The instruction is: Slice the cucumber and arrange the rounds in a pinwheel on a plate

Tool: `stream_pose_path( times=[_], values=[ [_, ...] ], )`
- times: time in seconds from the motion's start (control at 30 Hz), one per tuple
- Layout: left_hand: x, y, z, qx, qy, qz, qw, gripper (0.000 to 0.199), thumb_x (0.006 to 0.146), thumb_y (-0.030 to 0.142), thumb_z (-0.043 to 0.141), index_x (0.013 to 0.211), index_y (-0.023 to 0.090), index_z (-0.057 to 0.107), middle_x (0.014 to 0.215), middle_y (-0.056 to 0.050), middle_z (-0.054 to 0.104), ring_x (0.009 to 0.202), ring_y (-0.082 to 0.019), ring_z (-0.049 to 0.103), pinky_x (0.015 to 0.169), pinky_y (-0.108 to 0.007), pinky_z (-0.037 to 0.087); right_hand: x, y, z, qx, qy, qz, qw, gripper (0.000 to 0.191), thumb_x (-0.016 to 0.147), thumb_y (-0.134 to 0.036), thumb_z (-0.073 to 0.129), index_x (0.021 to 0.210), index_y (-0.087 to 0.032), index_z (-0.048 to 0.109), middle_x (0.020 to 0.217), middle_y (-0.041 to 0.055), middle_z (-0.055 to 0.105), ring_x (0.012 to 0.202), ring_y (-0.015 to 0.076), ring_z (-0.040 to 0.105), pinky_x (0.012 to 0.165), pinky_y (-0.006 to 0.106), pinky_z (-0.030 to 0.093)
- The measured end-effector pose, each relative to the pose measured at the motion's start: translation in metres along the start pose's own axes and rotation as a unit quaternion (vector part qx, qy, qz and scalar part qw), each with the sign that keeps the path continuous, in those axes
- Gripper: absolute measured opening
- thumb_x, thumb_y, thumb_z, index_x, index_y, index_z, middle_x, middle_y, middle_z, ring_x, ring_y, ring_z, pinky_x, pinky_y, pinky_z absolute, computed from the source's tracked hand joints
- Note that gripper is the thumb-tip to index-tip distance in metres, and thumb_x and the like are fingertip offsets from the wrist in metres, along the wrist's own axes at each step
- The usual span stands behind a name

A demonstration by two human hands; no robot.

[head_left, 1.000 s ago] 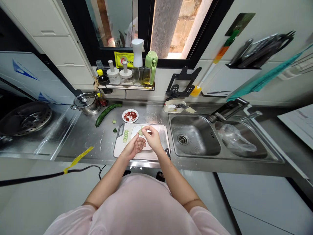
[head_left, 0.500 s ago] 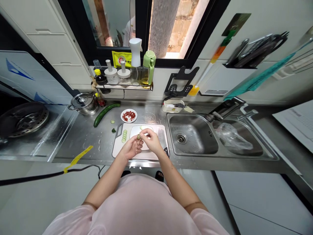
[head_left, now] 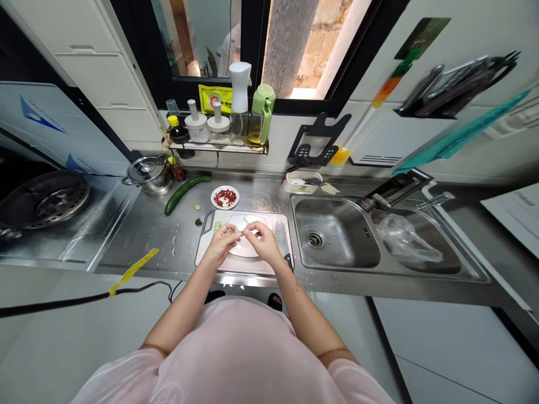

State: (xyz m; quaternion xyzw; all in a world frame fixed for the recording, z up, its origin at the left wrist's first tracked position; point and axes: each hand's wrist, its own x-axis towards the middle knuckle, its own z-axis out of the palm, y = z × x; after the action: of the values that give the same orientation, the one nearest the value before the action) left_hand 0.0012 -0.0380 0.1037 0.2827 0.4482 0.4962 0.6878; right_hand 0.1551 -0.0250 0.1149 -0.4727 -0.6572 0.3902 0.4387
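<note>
My left hand point(head_left: 222, 244) and my right hand point(head_left: 263, 241) meet fingertip to fingertip over a white plate point(head_left: 245, 252). A small cucumber slice point(head_left: 239, 230) is pinched between them, mostly covered by the fingers. The plate rests on a pale cutting board point(head_left: 205, 245), with another cucumber piece point(head_left: 251, 217) near its far rim. Left of the plate, a row of cucumber slices point(head_left: 217, 225) lies on the board, partly behind my left hand. A knife point(head_left: 280, 233) lies along the board's right side, its dark handle towards me.
Beyond the board are a small plate of chopped red pepper point(head_left: 225, 197) and a whole cucumber point(head_left: 185, 193). A lidded pot point(head_left: 149, 175) stands at the back left. A double sink point(head_left: 332, 233) is on the right. Bottles point(head_left: 260, 118) line a wall shelf.
My left hand has turned from palm-up to a pinch with its fingers drawn together, now covering more of the slice row. The view has shifted slightly.
</note>
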Motion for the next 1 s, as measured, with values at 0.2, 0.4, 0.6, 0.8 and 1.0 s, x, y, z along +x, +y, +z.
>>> stream_pose_path(
  times=[0.2,0.4,0.6,0.8,1.0],
  values=[
    [0.002,0.001,0.003,0.082,0.028,0.11,0.99,0.036,0.06,0.03,0.077,0.082,0.018,0.053,0.065,0.003,0.06,0.062,-0.008,0.056,0.062,-0.019,0.041,0.002,0.004,0.002,0.008,0.013,0.004,1.0,0.017,0.081,-0.035,0.056,0.076,-0.02,0.061,0.082,0.0026,0.063,0.083,0.0157,0.056,0.064,0.024,0.043],
    [0.0,0.003,0.008,0.12,0.048,0.157,0.979,0.037,0.06,0.031,0.077,0.083,0.018,0.051,0.072,0.001,0.063,0.066,-0.01,0.058,0.066,-0.022,0.044,0.002,0.007,0.003,0.006,0.014,0.016,1.0,0.019,0.081,-0.037,0.055,0.076,-0.02,0.061,0.081,0.0026,0.063,0.082,0.0158,0.056,0.063,0.024,0.042],
    [0.001,0.001,0.008,0.129,0.043,0.17,0.976,0.04,0.062,0.03,0.075,0.092,0.019,0.05,0.073,0.0,0.065,0.065,-0.01,0.06,0.065,-0.022,0.043,0.001,0.01,0.003,0.002,0.015,0.022,1.0,0.018,0.08,-0.036,0.056,0.076,-0.019,0.061,0.08,0.0026,0.062,0.079,0.0152,0.056,0.06,0.024,0.041],
    [0.005,-0.006,0.008,0.15,0.047,0.193,0.969,0.04,0.065,0.027,0.072,0.095,0.019,0.047,0.074,0.0,0.065,0.063,-0.009,0.058,0.065,-0.02,0.042,0.0,0.016,0.004,-0.005,0.019,0.033,0.999,0.018,0.08,-0.035,0.056,0.076,-0.018,0.061,0.079,0.0024,0.062,0.079,0.0154,0.056,0.06,0.023,0.04],
    [0.014,-0.015,0.008,0.168,0.049,0.207,0.963,0.037,0.068,0.026,0.07,0.095,0.02,0.046,0.073,0.001,0.064,0.064,-0.008,0.058,0.064,-0.02,0.041,0.001,0.026,0.004,-0.008,0.021,0.045,0.999,0.019,0.08,-0.036,0.056,0.077,-0.018,0.062,0.078,0.0018,0.063,0.079,0.0152,0.056,0.063,0.024,0.041]
  ],
)
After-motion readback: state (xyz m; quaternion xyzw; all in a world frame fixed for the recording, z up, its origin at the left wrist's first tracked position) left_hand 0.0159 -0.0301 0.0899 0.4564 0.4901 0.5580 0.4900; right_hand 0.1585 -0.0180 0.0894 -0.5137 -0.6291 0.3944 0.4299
